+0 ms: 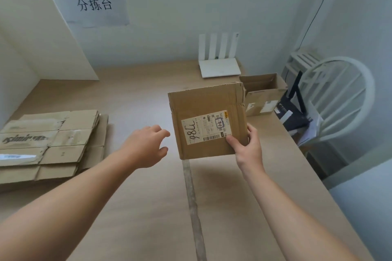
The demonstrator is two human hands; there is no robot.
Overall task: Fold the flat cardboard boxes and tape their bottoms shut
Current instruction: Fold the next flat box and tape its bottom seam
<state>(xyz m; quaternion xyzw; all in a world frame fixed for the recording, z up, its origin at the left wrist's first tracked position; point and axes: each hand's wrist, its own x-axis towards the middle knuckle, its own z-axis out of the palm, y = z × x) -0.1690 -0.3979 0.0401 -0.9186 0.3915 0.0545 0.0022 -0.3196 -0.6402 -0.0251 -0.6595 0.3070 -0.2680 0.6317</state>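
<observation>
Head view. The right hand [247,148] grips a cardboard box [203,101] by its lower right corner: the thumb [231,141] is pressed on the near face just beside the shipping label [204,128], and the fingers wrap round the right edge to the far side. The forearm rises from the lower right, wrist slightly bent, holding the box upright and clear of the table [137,207].

The left hand [146,146] is extended, back of the hand up, fingers loosely curled and holding nothing. Its fingertips lie near the box's left edge but apart from it.

A strip of tape [192,193] runs along the table between the two forearms, below the held box. A stack of flat cardboard boxes [53,144] lies on the table to the left of the left forearm. Beyond the right hand stands an open-topped box [263,93], with a white router [219,65] farther back. A white chair [339,99] stands to the right of the right hand.
</observation>
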